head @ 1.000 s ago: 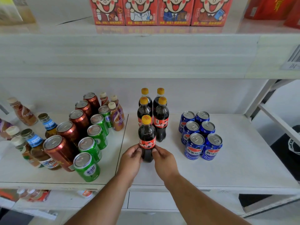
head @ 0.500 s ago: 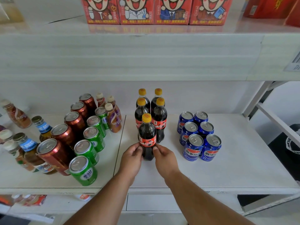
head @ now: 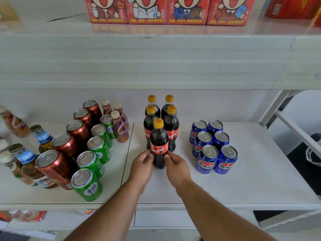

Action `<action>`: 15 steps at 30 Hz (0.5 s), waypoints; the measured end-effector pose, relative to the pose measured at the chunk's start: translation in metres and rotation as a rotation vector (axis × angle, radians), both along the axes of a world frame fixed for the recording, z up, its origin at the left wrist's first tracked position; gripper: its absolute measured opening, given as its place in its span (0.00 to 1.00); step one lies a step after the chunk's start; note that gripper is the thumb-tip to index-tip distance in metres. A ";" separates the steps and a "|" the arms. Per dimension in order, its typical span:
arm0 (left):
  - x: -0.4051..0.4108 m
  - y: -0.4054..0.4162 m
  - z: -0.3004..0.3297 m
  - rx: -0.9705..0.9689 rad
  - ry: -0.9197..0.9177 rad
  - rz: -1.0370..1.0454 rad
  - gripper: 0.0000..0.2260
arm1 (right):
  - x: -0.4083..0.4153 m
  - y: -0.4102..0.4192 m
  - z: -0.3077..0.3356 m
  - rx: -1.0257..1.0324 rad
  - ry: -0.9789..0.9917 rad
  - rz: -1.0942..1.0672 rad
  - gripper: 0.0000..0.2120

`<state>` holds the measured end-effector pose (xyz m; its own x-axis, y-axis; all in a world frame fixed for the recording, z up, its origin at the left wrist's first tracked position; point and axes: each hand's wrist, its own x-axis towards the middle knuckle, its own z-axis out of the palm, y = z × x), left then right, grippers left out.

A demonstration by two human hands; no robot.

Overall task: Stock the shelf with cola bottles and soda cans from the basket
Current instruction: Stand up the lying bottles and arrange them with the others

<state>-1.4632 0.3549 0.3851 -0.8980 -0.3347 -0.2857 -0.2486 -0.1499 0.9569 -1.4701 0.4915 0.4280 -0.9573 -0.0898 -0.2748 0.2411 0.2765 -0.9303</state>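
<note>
A white shelf (head: 243, 180) fills my view, with another white shelf board above it carrying a row of red cartoon drink cartons (head: 166, 11). I am looking down at my two bare forearms reaching in from the bottom edge.

At the centre of the shelf stands the front cola bottle (head: 159, 141), upright, dark with a yellow cap and red label. My left hand (head: 142, 164) grips its lower left side, fingers and thumb curled against the label. My right hand (head: 175, 164) grips the lower right side in the same way, thumb tip on the label. The bottle's base rests on the shelf between my hands.

Directly behind it stand four more cola bottles (head: 160, 112) in two pairs, touching or nearly touching the front one.

To the right, near but apart from the bottles, six blue soda cans (head: 212, 146) stand in two tight columns of three.

To the left sit a column of green cans (head: 97, 153), then a column of taller dark red cans (head: 69, 145) beside them. Small coffee bottles (head: 119, 122) stand behind the green cans. Further left are brown glass bottles with blue labels (head: 26, 159).
</note>
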 end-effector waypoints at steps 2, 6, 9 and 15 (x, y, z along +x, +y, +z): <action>-0.002 -0.001 -0.002 -0.013 0.000 -0.007 0.14 | -0.002 0.000 -0.001 0.003 0.002 -0.002 0.17; -0.005 -0.003 -0.006 -0.051 0.001 -0.017 0.14 | -0.005 -0.001 -0.001 0.021 0.015 0.002 0.18; -0.008 -0.002 -0.005 -0.035 0.022 -0.010 0.15 | -0.006 -0.002 -0.001 0.030 0.015 0.005 0.17; -0.010 -0.002 -0.004 -0.025 0.028 -0.028 0.15 | -0.008 -0.002 0.000 0.029 0.016 -0.001 0.18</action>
